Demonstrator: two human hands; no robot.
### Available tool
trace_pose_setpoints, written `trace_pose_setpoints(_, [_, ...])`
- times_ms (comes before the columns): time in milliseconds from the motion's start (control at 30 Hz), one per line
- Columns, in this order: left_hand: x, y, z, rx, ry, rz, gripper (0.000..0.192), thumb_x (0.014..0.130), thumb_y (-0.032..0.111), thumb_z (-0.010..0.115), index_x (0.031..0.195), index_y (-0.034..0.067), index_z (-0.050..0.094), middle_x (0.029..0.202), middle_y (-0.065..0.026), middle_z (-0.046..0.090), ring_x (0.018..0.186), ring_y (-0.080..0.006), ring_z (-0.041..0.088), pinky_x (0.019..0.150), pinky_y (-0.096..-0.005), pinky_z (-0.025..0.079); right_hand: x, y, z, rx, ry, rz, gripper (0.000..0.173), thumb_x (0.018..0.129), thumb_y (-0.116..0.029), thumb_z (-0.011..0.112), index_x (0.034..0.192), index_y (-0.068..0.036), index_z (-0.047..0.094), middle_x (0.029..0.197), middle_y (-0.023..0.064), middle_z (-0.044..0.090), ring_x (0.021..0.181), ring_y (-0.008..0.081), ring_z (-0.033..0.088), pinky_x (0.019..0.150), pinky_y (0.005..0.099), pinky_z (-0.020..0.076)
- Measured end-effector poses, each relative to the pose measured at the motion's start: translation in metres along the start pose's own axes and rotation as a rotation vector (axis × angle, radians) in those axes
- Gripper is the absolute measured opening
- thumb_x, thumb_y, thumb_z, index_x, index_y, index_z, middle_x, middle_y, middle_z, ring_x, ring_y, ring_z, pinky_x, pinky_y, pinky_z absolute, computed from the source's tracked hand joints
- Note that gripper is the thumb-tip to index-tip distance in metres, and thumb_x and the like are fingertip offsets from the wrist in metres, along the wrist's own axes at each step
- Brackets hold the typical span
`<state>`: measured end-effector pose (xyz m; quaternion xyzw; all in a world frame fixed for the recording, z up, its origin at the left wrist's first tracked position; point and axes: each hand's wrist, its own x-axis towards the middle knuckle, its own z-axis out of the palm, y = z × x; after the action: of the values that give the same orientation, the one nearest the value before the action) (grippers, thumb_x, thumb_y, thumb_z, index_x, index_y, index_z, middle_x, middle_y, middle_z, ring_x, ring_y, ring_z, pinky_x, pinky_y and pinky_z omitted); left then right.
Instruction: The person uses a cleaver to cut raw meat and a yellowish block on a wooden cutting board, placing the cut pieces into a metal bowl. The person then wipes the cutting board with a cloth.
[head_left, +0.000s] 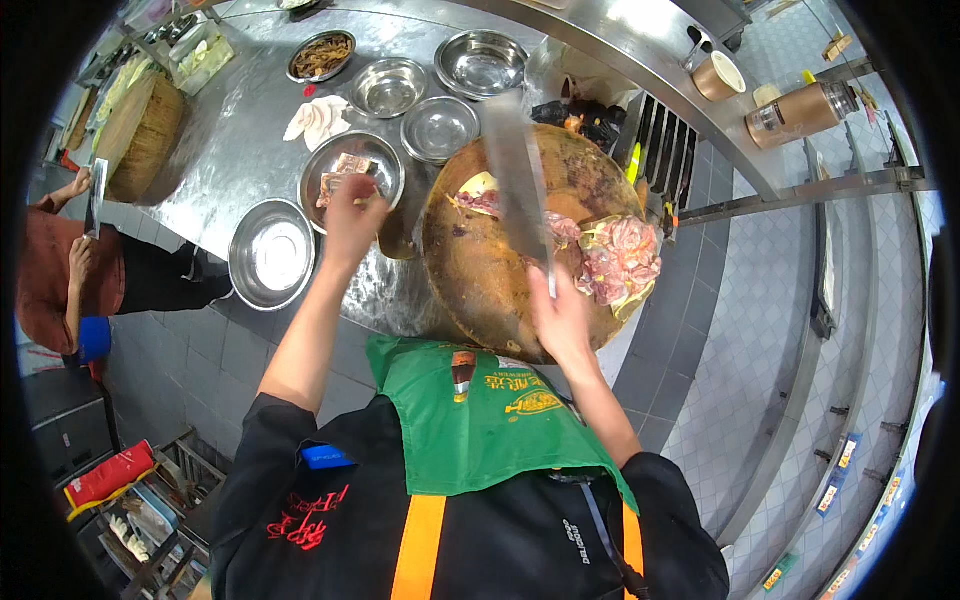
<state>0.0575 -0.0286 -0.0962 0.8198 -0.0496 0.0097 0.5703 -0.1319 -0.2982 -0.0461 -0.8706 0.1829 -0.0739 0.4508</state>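
My right hand grips a broad-bladed cleaver, its blade blurred and raised over a round wooden chopping block. Behind the blade lies a strip of raw meat with pale yellow skin, partly hidden. More raw cut meat is heaped at the block's right edge. My left hand hovers over the near side of a steel bowl that holds several chopped pieces. Its fingers are bent and blurred, so whether they hold anything is unclear.
Steel bowls stand around the steel table, one with brown strips. A white cloth lies among them. Knives fill a rack beyond the block. A steel shelf overhangs the right. Another person holds a cleaver at far left.
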Motion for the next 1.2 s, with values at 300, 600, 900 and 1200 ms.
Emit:
trace_pose_setpoints(300, [0.032, 0.036, 0.122, 0.644, -0.439, 0.822, 0.043, 0.082, 0.011, 0.071, 0.124, 0.017, 0.066, 0.130, -0.0129, 0.060, 0.123, -0.0331, 0.058, 0.102, -0.0475, 0.052, -0.060, 0.028, -0.074, 0.300, 0.313, 0.378, 0.023, 0.109, -0.027, 0.056, 0.099, -0.006, 0.058, 0.055, -0.0035, 0.049, 0.042, 0.0053, 0.046, 0.038, 0.0263, 0.0369])
trace_pose_setpoints(600, [0.094, 0.020, 0.048, 0.522, -0.231, 0.400, 0.038, 0.080, 0.003, 0.067, 0.118, 0.010, 0.066, 0.109, -0.0157, 0.066, 0.101, -0.0387, 0.065, 0.086, -0.0457, 0.055, -0.081, 0.035, -0.062, 0.350, 0.311, 0.446, 0.028, 0.109, -0.030, 0.056, 0.122, -0.005, 0.059, 0.062, -0.0027, 0.049, 0.043, 0.0053, 0.043, 0.038, 0.0233, 0.0349])
trace_pose_setpoints(900, [-0.038, -0.090, 0.025, 0.850, -0.447, 0.776, 0.046, 0.074, 0.004, 0.071, 0.119, 0.010, 0.059, 0.121, -0.0118, 0.059, 0.116, -0.0348, 0.055, 0.091, -0.0503, 0.051, -0.064, 0.020, -0.065, 0.363, 0.140, 0.443, 0.028, 0.108, -0.030, 0.058, 0.117, -0.004, 0.062, 0.059, -0.0029, 0.049, 0.043, 0.0054, 0.043, 0.038, 0.0246, 0.0344])
trace_pose_setpoints(1200, [-0.036, -0.091, 0.014, 0.829, -0.673, 0.235, 0.045, 0.083, 0.004, 0.067, 0.127, 0.011, 0.059, 0.124, -0.0146, 0.062, 0.110, -0.0387, 0.065, 0.085, -0.0492, 0.056, -0.065, 0.029, -0.056, -0.013, -0.039, 0.360, 0.028, 0.107, -0.031, 0.060, 0.100, -0.004, 0.060, 0.053, 0.0034, 0.053, 0.045, 0.0105, 0.049, 0.043, 0.0330, 0.0395])
